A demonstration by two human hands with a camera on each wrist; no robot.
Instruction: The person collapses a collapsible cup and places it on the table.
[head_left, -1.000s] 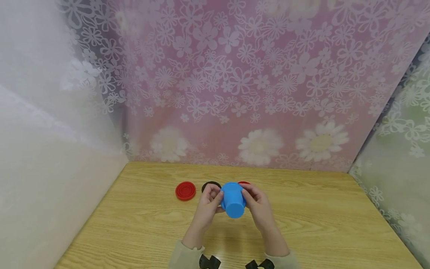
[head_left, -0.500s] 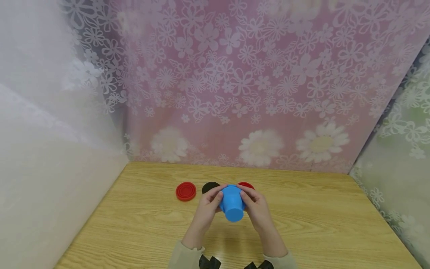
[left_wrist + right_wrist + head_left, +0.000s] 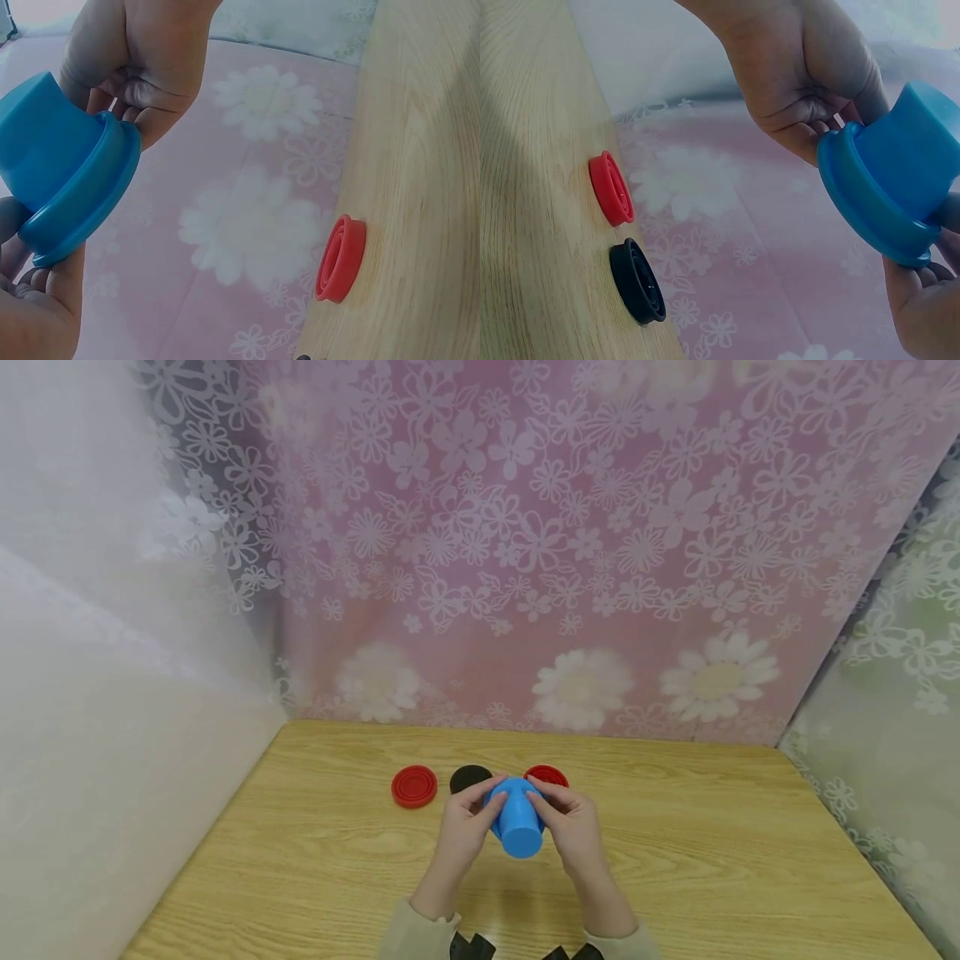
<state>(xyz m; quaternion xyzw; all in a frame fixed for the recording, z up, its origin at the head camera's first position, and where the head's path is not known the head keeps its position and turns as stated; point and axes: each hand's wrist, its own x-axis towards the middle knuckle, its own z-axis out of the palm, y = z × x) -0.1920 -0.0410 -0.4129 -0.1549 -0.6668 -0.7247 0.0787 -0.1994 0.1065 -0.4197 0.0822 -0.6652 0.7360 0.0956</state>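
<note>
My left hand [image 3: 463, 835] and right hand [image 3: 576, 835] grip a blue collapsible silicone cup [image 3: 520, 818] from both sides, above the table. Its body is popped out, with a thick rolled rim band still around the wide end. The narrow flat base faces down and toward me in the head view. Both thumbs press on the cup's near side, and the other fingers reach around the rim. In the left wrist view the cup [image 3: 60, 165] is tilted between the two hands. The right wrist view shows the cup [image 3: 889, 176] with fingertips at the rim.
On the wooden table [image 3: 322, 860] behind the hands lie a flat red ringed disc [image 3: 414, 786], a black disc [image 3: 470, 778] and a second red disc [image 3: 547, 774], in a row. A flowered pink curtain [image 3: 480, 568] hangs behind; pale sheets [image 3: 135, 710] stand at the sides.
The cup has tilted, its base swinging slightly lower and toward me. The thumbs have slid inward over its near side, closer together. More of the right red disc shows now.
</note>
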